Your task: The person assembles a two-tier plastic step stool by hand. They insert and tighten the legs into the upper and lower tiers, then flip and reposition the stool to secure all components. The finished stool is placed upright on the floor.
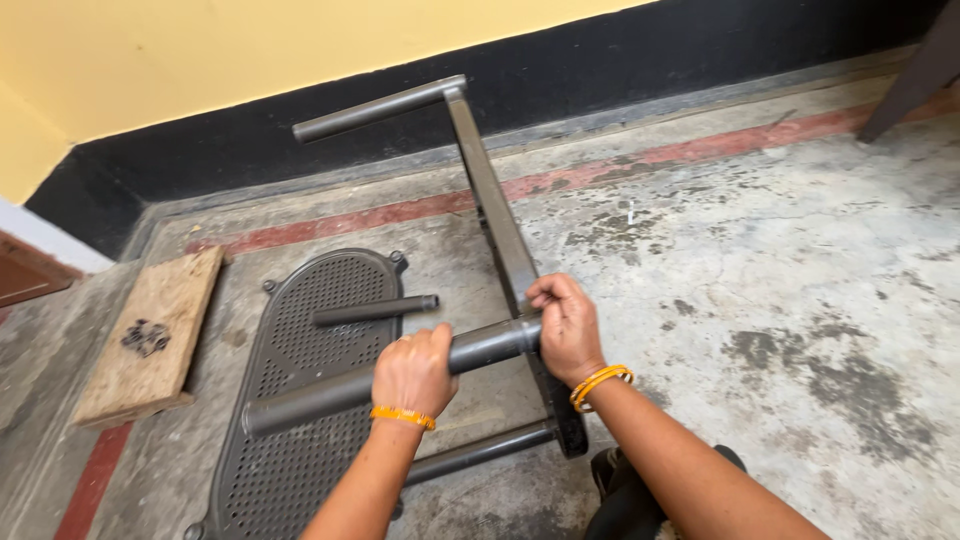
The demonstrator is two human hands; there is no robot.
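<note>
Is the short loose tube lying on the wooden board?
No, the short tube lies on the perforated metal plate; the wooden board holds only small dark parts.

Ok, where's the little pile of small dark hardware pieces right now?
In the head view, the pile of dark hardware pieces sits on the wooden board at the far left, on the floor beside the perforated metal panel, left of both hands.

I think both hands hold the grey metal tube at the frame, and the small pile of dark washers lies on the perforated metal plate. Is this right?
Not quite. The head view shows the left hand and right hand both gripping the grey metal tube at the frame, but the small pile of dark washers lies on the wooden board, not on the perforated metal plate beside it.
</note>
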